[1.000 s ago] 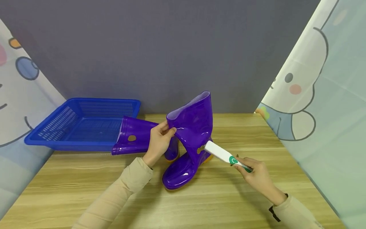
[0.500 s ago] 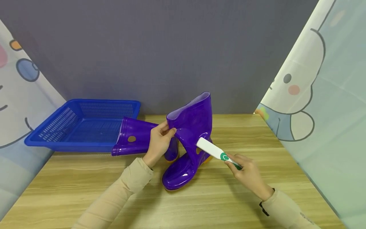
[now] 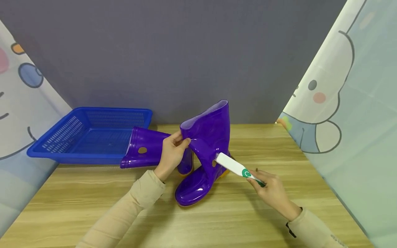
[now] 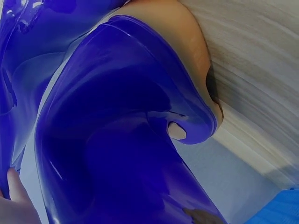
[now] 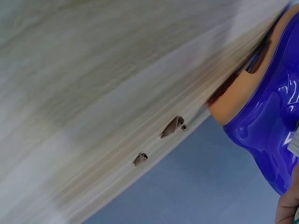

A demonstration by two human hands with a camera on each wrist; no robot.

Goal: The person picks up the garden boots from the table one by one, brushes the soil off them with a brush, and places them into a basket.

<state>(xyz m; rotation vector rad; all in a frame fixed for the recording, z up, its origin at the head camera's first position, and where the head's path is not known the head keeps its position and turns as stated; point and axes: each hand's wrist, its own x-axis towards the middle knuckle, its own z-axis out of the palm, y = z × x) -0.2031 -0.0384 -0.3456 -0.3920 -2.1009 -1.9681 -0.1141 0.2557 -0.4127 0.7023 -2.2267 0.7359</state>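
A glossy purple rain boot (image 3: pixel 204 151) with an orange sole stands upright on the wooden table (image 3: pixel 93 213). My left hand (image 3: pixel 172 153) pinches the front rim of its shaft. My right hand (image 3: pixel 270 191) grips the green handle of a white brush (image 3: pixel 232 165), whose head touches the boot's side near a round hole. A second purple boot (image 3: pixel 145 148) lies on its side behind my left hand, its opening toward the basket. In the left wrist view the boot's shaft (image 4: pixel 117 154) fills the frame. The right wrist view shows the boot's heel (image 5: pixel 268 121) and the table top.
A blue mesh basket (image 3: pixel 90 134) sits at the back left of the table (image 5: pixel 93 93). A dark grey wall stands behind it. Cartoon-printed curtains hang at both sides. Bare wood lies in front of the boot.
The brush went up and left along the boot's side, then came back down and right a little. My left hand and both boots stayed put.
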